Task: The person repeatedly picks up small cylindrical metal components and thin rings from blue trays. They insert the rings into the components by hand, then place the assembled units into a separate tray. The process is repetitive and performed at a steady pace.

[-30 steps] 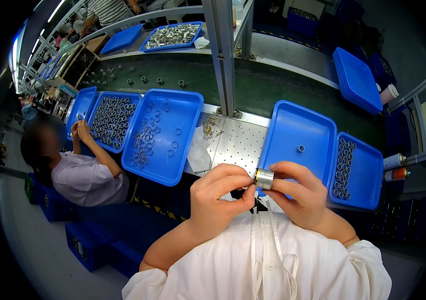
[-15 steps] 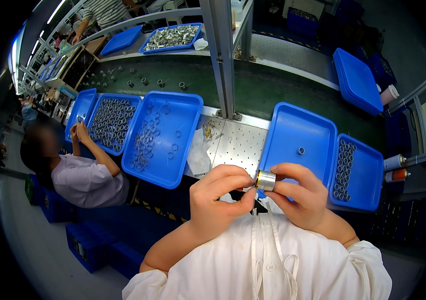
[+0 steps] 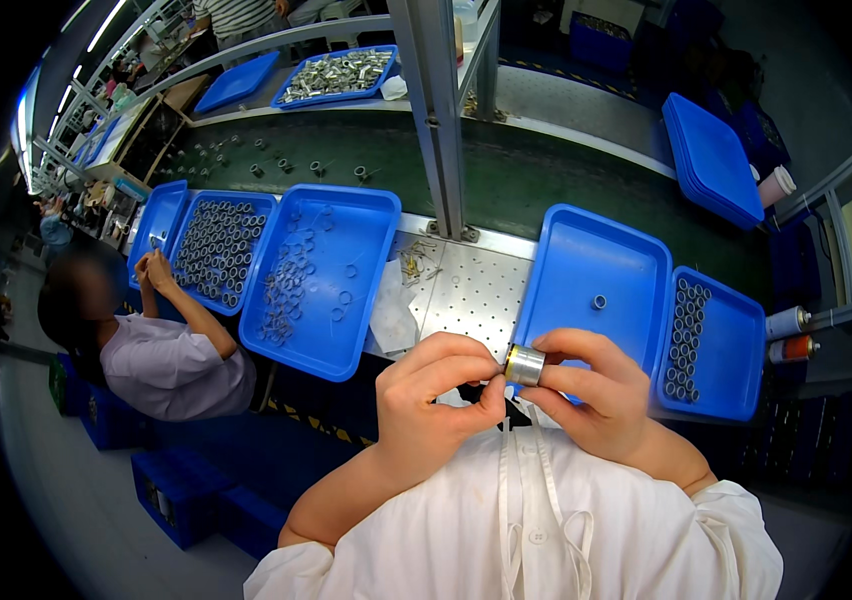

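Between the thumb and fingers of my right hand (image 3: pixel 601 390) is a short silver metal cylinder (image 3: pixel 525 366) with a yellow band at its left end. My left hand (image 3: pixel 436 395) pinches close against that banded end; whatever lies between its fingertips is too small to make out. Both hands are in front of my chest, over the bench's near edge. Beyond them, one metal ring (image 3: pixel 599 302) lies in a large blue tray (image 3: pixel 571 260). To its right, a smaller blue tray (image 3: pixel 736 375) has rows of similar rings.
Left of a perforated metal plate (image 3: pixel 481 290) lie small brass-coloured pieces (image 3: pixel 416 262) and a clear plastic bag (image 3: pixel 393 315). Another blue tray (image 3: pixel 346 345) holds thin wire rings. A co-worker (image 3: pixel 161 360) handles something at the left. A metal post (image 3: pixel 431 120) rises behind the bench.
The cylinder has turned slightly in my fingers, so more of its yellow band shows. Both hands stay nearly in place.
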### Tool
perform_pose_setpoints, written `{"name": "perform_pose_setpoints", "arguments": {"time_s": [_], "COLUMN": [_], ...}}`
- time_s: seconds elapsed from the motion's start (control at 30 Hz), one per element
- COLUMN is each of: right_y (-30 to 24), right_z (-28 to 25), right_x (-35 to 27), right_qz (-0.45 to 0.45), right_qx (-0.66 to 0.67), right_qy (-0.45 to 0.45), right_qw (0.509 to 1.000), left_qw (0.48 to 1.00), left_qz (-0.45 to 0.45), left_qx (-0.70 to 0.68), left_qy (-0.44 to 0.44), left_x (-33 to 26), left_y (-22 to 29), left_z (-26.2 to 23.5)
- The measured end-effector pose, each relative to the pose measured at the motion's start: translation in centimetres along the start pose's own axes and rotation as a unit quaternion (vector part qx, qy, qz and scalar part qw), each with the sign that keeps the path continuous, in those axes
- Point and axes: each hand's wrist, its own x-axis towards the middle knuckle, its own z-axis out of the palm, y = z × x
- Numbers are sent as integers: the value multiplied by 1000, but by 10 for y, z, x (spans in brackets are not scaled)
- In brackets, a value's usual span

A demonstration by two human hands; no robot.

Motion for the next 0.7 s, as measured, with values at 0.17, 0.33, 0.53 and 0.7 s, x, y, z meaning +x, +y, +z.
{"name": "perform_pose_setpoints", "arguments": {"time_s": [0.17, 0.33, 0.53, 0.7], "right_y": [2, 5, 3, 4], "right_z": [1, 0, 1, 2], "right_x": [0, 1, -1, 0], "right_qz": [-12, -44, 28, -6], "right_qx": [-3, -15, 33, 5], "right_qy": [8, 13, 9, 30], "right_qw": [1000, 999, 999, 1000], "left_qw": [1000, 993, 988, 996], "left_qz": [18, -62, -65, -59], "left_qx": [7, -99, -129, -48], "left_qy": [-1, -14, -47, -46], "left_x": [0, 2, 0, 4], "left_y": [-3, -2, -7, 7], "left_z": [2, 2, 0, -2]}}
